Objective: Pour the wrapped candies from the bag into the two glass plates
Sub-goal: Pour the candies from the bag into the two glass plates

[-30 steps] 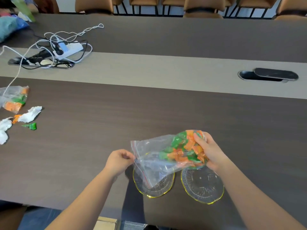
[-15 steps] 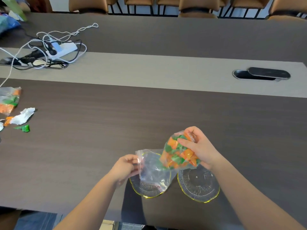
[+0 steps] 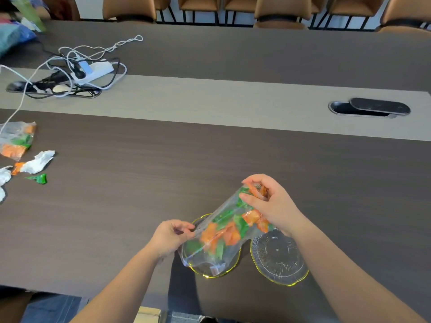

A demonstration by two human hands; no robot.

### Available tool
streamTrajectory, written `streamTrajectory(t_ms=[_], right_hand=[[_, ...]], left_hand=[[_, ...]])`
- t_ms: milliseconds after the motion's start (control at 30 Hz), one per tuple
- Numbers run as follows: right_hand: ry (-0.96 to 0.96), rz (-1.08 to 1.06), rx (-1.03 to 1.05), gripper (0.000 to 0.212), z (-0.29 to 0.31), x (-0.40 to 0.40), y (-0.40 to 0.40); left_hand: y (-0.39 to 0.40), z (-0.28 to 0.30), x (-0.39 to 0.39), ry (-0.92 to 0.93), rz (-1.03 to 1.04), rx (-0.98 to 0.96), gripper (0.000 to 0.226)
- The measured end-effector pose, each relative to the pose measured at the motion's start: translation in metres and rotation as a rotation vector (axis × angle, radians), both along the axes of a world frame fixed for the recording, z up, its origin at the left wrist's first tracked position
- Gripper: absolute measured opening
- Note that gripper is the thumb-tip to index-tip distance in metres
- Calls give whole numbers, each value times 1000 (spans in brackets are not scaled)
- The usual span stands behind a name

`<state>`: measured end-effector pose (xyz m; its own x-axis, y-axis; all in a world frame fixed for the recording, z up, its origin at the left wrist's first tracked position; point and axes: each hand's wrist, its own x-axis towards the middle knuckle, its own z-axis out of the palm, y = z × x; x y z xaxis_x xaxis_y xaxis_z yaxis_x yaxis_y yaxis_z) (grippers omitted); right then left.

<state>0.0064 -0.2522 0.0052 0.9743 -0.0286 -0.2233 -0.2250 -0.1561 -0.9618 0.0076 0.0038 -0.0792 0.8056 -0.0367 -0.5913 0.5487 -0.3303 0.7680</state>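
Observation:
A clear plastic bag (image 3: 224, 220) of orange and green wrapped candies (image 3: 229, 231) is tilted with its mouth down over the left glass plate (image 3: 217, 273). My right hand (image 3: 268, 203) grips the raised bottom end of the bag. My left hand (image 3: 171, 236) pinches the bag's edge near the mouth. Candies are sliding down inside the bag toward the mouth. The right glass plate (image 3: 279, 257), yellow-rimmed like the left one, lies bare beside it near the table's front edge.
At the far left lie a second candy bag (image 3: 17, 141), torn white wrappers (image 3: 37, 162) and a green wrapper (image 3: 38, 178). A power strip with tangled cables (image 3: 84, 71) sits at the back left. A cable port (image 3: 370, 108) is set in the table's pale strip. Chairs line the far side.
My right hand lifted the bag's bottom end higher and the bag stretched out, mouth over the left plate. The candies moved from a bunch at my right hand down toward the mouth.

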Motion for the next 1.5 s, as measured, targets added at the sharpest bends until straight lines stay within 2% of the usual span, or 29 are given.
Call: streamTrajectory(t_ms=[167, 300, 567, 800, 967, 1100, 1367, 1500], right_hand=[[-63, 18, -88, 27, 11, 1, 2], [-128, 57, -119, 29, 23, 3, 0], [-186, 47, -125, 26, 36, 7, -3], [-191, -52, 29, 31, 44, 8, -19], [-225, 22, 49, 31, 53, 4, -25], [-249, 55, -4, 30, 46, 1, -21], [-203, 12, 34, 27, 36, 1, -25], [-51, -97, 191, 21, 25, -4, -40]], left_hand=[[-7, 4, 1, -117, -78, 95, 25], [-4, 6, 7, -237, -141, 198, 19], [-9, 20, 12, -178, -96, 14, 16], [-11, 37, 13, -203, -119, -113, 10], [-6, 51, 10, -192, -210, -176, 13], [4, 54, 10, -200, -163, -159, 16], [2, 50, 13, -209, -103, -84, 12], [-11, 56, 16, -224, -74, -67, 13]])
